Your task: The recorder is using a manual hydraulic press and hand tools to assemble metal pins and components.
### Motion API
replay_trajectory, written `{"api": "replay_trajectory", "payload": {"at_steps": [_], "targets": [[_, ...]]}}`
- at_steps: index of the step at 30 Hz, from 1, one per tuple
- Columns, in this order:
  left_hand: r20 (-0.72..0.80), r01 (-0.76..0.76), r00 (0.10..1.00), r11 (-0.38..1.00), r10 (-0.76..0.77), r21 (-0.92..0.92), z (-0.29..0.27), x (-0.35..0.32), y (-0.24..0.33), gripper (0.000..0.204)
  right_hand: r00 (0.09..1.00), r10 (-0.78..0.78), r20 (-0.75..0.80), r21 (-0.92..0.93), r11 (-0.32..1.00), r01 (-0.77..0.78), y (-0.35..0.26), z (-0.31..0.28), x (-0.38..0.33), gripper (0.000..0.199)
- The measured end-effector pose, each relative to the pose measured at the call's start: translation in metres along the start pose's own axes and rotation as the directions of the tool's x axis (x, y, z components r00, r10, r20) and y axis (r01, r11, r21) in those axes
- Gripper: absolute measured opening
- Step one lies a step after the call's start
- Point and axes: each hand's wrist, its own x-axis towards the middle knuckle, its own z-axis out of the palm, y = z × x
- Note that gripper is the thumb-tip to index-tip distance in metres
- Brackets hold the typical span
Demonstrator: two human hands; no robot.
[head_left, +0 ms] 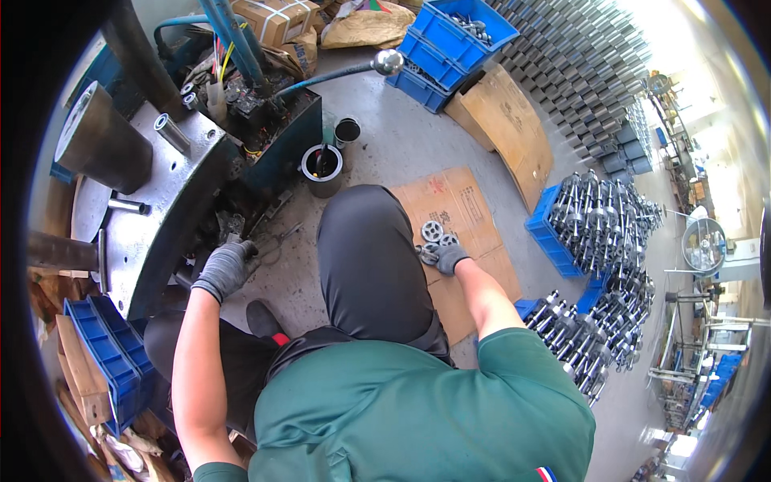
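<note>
My left hand (224,270), in a grey knit glove, is beside the lower front of the machine. Its fingers are curled, and what they hold, if anything, is hidden against dark parts. My right hand (451,258), also gloved, reaches down to a flat cardboard sheet (478,285) on the floor. Its fingers are closed at the edge of a small group of round metal discs with holes. One metal disc (432,231) lies farthest from me, and another disc (448,240) sits beside the fingers, which partly cover a piece there.
On the left stands a machine with a steel table (173,165) and a ball-ended lever (387,63). A dark-filled pot (322,170) is beyond my knee. Blue crates (554,237) of metal shafts stand right; stacked blue bins (454,40) and metal cylinders (562,72) stand behind.
</note>
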Motion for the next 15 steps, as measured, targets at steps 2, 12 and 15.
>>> {"api": "replay_trajectory", "payload": {"at_steps": [2, 12, 15], "targets": [[0.023, 0.056, 0.998, 0.998, -0.055, -0.034, -0.003, -0.007, -0.002, 0.030, 0.998, -0.039, -0.041, 0.027, 0.999, 0.040, -0.020, 0.019, -0.008, 0.046], [0.095, 0.083, 0.992, 0.995, -0.078, -0.047, 0.001, 0.001, 0.007, 0.025, 0.855, 0.279, -0.436, 0.087, 0.959, -0.269, -0.067, 0.048, -0.032, 0.046], [0.079, 0.066, 0.995, 0.992, -0.057, -0.106, 0.008, 0.000, 0.001, 0.030, 0.836, 0.324, -0.443, 0.135, 0.946, -0.295, -0.074, 0.053, -0.034, 0.045]]}}
